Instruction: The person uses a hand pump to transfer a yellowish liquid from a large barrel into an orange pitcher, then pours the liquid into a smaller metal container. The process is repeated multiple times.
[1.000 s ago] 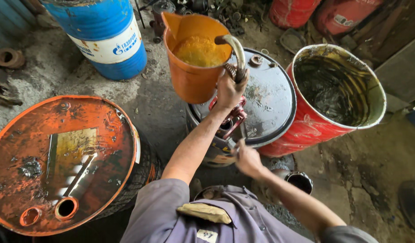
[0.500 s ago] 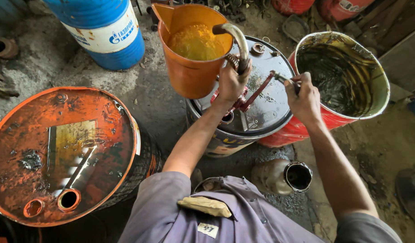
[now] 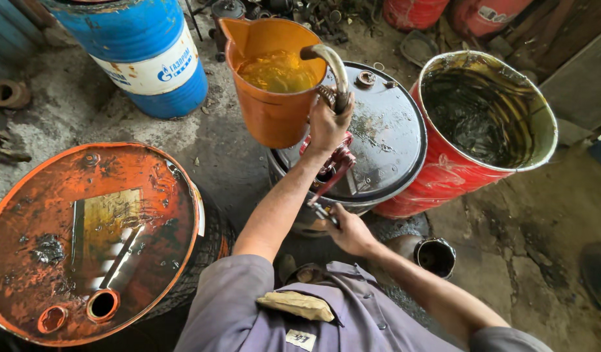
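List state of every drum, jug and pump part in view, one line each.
orange jug: upright, part full of yellow oil
spout: over jug, gripped by left hand
crank handle: gripped by right hand
grey drum: lidded, pump fitted
red drum: open, oily inside
orange drum: bungs open

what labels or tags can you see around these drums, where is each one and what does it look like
Label band: wraps the blue drum at upper left; white with blue print.
Printed mark: on the red drum at the top edge; white on red, partly cut off.
Small tag: on the grey shirt at the bottom; white rectangle with dark print.
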The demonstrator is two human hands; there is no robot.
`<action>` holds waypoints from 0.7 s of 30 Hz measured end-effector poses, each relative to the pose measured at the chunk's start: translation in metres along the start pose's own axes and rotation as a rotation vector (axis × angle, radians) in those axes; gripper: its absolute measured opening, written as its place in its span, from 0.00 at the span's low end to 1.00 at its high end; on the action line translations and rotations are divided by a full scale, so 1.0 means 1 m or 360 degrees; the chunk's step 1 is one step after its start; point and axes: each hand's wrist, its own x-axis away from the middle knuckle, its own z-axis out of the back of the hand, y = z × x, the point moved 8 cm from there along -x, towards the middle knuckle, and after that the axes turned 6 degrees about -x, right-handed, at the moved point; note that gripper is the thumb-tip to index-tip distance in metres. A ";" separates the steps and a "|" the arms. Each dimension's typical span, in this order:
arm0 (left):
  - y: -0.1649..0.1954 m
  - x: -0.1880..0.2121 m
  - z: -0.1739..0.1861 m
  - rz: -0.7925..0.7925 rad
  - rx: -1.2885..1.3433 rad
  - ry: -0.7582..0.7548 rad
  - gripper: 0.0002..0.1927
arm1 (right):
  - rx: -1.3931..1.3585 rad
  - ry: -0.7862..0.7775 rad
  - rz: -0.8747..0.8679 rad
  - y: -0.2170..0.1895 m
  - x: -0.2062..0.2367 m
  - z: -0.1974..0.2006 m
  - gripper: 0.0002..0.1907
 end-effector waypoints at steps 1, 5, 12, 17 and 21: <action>0.000 0.000 -0.001 0.0011 0.0016 -0.0021 0.09 | -0.0059 0.0043 0.0002 -0.022 0.005 0.015 0.12; 0.004 0.001 0.001 -0.0081 0.0017 0.0002 0.09 | 0.0118 0.0353 0.0313 -0.089 0.002 0.118 0.04; -0.015 0.000 -0.012 0.0068 0.0095 -0.0062 0.07 | 0.0554 0.1029 0.0302 0.001 -0.068 0.236 0.12; -0.005 0.001 -0.003 0.0020 0.0042 -0.0026 0.09 | 0.0842 0.0678 0.0173 0.083 -0.065 0.142 0.10; 0.007 -0.004 0.001 0.0030 0.0057 0.0000 0.10 | 0.0545 0.0464 0.0186 0.064 -0.023 0.033 0.06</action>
